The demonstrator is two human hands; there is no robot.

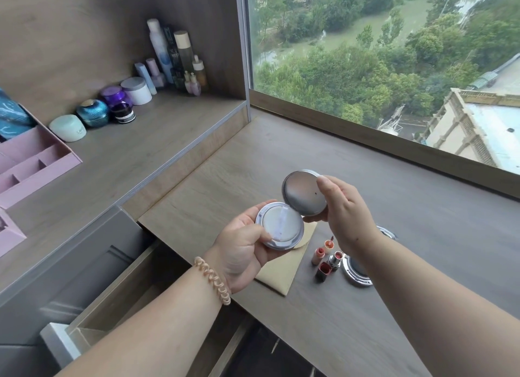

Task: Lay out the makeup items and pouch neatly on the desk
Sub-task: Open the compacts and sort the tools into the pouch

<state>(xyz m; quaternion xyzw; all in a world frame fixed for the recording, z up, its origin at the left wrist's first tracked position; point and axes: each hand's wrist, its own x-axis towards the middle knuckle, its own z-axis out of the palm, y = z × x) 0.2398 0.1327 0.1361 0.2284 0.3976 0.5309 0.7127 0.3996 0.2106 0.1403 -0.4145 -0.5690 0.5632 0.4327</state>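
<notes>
In the left hand (242, 253), the open compact (304, 194) holds a white puff (281, 227).

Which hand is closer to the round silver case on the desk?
Right. The right hand is above the round silver case; the left hand is farther left, over the tan pouch.

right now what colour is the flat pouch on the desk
Pale tan: the flat envelope-style pouch, head view.

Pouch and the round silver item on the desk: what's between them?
Head view: four small lip products, peach and red, between pouch and silver item.
</notes>
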